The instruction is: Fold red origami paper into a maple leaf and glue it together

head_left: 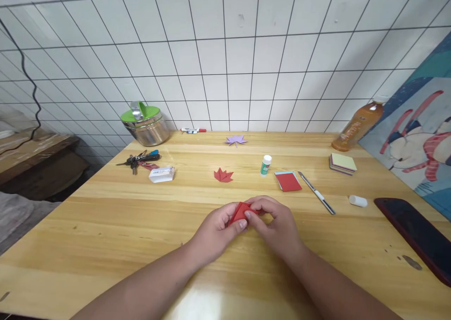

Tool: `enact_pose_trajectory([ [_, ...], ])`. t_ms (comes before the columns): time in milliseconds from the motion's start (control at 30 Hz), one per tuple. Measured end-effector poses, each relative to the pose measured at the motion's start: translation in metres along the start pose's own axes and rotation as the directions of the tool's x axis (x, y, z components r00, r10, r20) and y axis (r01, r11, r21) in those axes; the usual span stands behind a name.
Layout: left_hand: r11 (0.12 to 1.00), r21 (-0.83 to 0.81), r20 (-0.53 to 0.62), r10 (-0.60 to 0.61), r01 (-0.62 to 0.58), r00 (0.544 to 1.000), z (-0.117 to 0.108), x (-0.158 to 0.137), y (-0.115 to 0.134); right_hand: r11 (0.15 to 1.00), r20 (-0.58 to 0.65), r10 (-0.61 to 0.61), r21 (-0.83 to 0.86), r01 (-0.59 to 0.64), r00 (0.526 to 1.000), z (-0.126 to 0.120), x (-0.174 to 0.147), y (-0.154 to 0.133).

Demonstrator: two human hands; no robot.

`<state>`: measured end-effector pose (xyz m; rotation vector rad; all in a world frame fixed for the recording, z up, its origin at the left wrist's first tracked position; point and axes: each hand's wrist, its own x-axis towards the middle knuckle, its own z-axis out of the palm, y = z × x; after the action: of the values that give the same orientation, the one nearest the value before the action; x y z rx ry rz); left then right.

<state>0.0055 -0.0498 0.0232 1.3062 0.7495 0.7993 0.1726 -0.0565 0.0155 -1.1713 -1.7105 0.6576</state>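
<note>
Between my two hands is a small folded piece of red paper (241, 211), held just above the wooden table. My left hand (220, 228) pinches its left and lower side, thumb on top. At its right side my right hand (276, 221) grips it with thumb and index finger; the fingers behind the paper are partly hidden. Beyond my hands lies a red folded paper leaf section (223, 175) with pointed tips. Farther back, near the wall, rests a purple folded paper leaf (236, 141). A stack of red square paper (288, 182) lies to the right, a pale sheet showing beneath.
A glue stick (266, 166) stands upright beside the red squares. Rightward are a craft knife (317, 193), white cap (358, 201), phone (416, 235), paper pad (343, 164) and tea bottle (358, 125). Keys (139, 159), a white box (161, 174), a lidded pot (150, 127) and a marker (193, 130) lie leftward.
</note>
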Motion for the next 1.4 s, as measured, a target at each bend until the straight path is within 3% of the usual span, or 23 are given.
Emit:
enact_pose_trajectory([
  [133, 0.996, -0.054, 0.019, -0.069, 0.07, 0.997, -0.0002, 0.0004, 0.0007, 0.992, -0.067, -0.087, -0.1, 0.08, 0.994, -0.0005, -0.0006, -0.0028],
  [233, 0.991, -0.061, 0.017, -0.119, 0.12, 0.993, -0.0012, 0.0009, -0.0011, 0.99, -0.096, -0.082, -0.12, 0.07, 0.992, -0.0011, -0.0001, -0.0051],
  [433, 0.996, -0.02, 0.036, -0.086, 0.086, 0.996, -0.0025, 0.0042, -0.0021, 0.996, -0.055, 0.091, -0.019, -0.092, 0.994, -0.0001, 0.0011, -0.0025],
  [567, 0.996, 0.003, 0.055, -0.086, 0.086, 0.995, -0.0043, 0.0056, -0.0034, 0.99, 0.017, 0.14, 0.016, -0.14, 0.99, 0.0008, 0.0018, 0.0],
  [733, 0.996, 0.073, 0.06, -0.058, 0.054, 0.996, -0.006, 0.0057, -0.0081, 0.942, 0.06, 0.303, 0.13, -0.309, 0.951, 0.0013, 0.0038, 0.0032],
  [900, 0.986, 0.154, 0.036, -0.07, 0.063, 0.997, -0.0067, 0.0055, -0.0076, 0.941, 0.053, 0.308, 0.13, -0.312, 0.95, 0.0012, 0.0044, 0.0011],
  [1100, 0.983, 0.13, 0.019, -0.136, 0.132, 0.991, -0.0063, 0.0054, -0.0053, 0.941, 0.062, 0.301, 0.14, -0.307, 0.952, 0.0019, 0.0043, 0.003],
  [1400, 0.979, 0.166, 0.028, -0.124, 0.117, 0.992, -0.0076, 0.0057, -0.0051, 0.96, 0.046, 0.262, 0.093, -0.265, 0.964, 0.0017, 0.004, 0.0029],
])
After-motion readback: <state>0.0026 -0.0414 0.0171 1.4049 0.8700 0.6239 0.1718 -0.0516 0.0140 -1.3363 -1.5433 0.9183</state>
